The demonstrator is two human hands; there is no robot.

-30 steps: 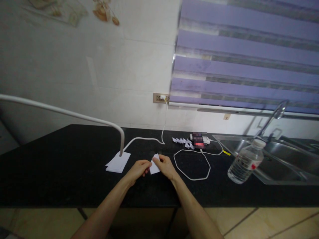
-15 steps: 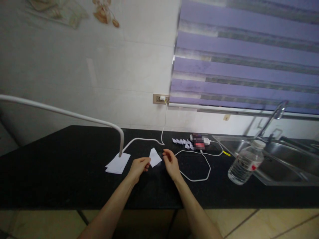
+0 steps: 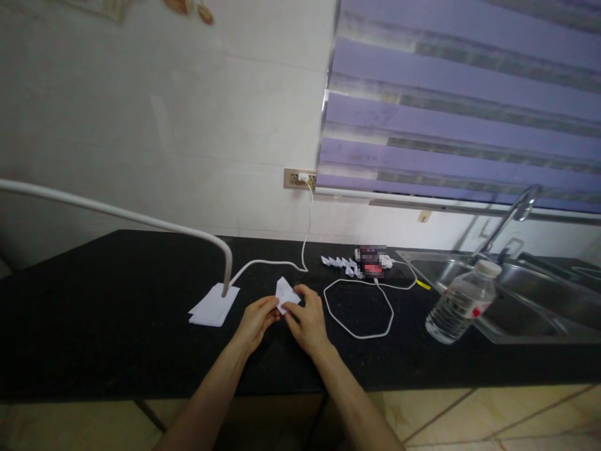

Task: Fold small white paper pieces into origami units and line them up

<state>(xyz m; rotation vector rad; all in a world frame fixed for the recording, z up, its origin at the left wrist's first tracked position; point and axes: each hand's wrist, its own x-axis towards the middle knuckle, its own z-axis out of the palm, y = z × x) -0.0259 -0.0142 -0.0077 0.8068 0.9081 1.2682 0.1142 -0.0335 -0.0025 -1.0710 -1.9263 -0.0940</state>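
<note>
A small piece of folded white paper point(image 3: 284, 292) is between my hands, above the dark counter. My left hand point(image 3: 259, 318) pinches its left edge between thumb and fingers. On the other side, my right hand point(image 3: 307, 319) grips the right edge, its thumb lying across the front of the paper. Left of my hands lies a stack of white paper sheets point(image 3: 211, 308). Several small folded paper pieces point(image 3: 342, 264) sit in a row farther back on the right.
A white bent rod point(image 3: 188, 230) reaches over the paper stack. White cable point(image 3: 359, 337) loops right of my hands, near a blurred-out device point(image 3: 372, 262). A large water bottle point(image 3: 460, 304) stands before the steel sink point(image 3: 507, 335). A wall socket point(image 3: 293, 179) holds a plug.
My right hand has moved left and taken hold of the paper's right edge. My left hand has kept its pinch. The view has shifted slightly.
</note>
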